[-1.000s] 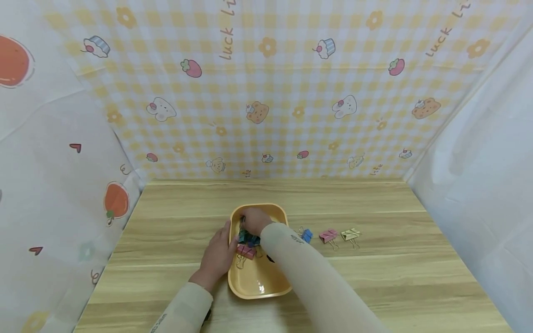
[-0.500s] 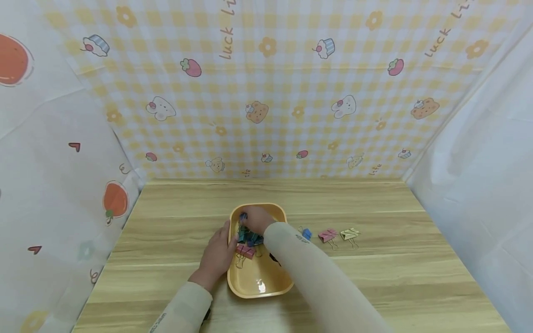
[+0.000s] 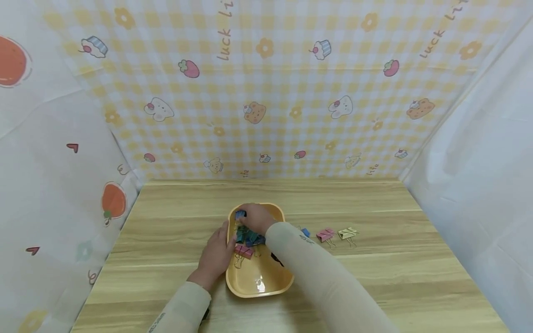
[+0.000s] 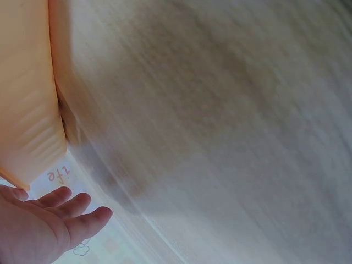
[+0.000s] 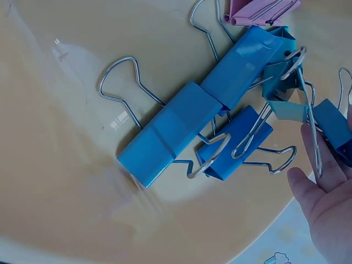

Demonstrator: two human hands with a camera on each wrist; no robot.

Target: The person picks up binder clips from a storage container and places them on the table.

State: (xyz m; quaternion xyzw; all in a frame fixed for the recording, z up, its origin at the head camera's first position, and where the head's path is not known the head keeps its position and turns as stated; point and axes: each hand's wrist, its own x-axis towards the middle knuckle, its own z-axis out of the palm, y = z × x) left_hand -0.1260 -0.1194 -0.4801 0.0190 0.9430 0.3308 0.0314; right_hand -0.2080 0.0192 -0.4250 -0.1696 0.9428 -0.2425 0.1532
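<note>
My right hand (image 3: 257, 218) reaches into the far left part of a yellow-orange plastic box (image 3: 233, 289). Its fingers hold a blue binder clip (image 5: 334, 127), at the edge of the right wrist view. Beside it in the box lie a teal binder clip (image 5: 278, 77), several blue binder clips (image 5: 170, 132) and a pink binder clip (image 3: 244, 251). My left hand (image 3: 215, 254) rests against the box's left side, thumb over the rim. In the left wrist view, the fingers (image 4: 71, 206) are extended. The right palm and sleeve hide part of the box.
On the wooden table (image 3: 175, 203) right of the box lie a blue binder clip (image 3: 306, 232), a pink binder clip (image 3: 325, 235) and a yellow binder clip (image 3: 347, 233). A checked cloth (image 3: 283, 83) hangs behind the table, with white cloth (image 3: 470, 185) at the sides.
My right hand has turned slightly and lifted off the clips a little, so more of the blue binder clip at its fingers shows. The left hand and box stay in place.
</note>
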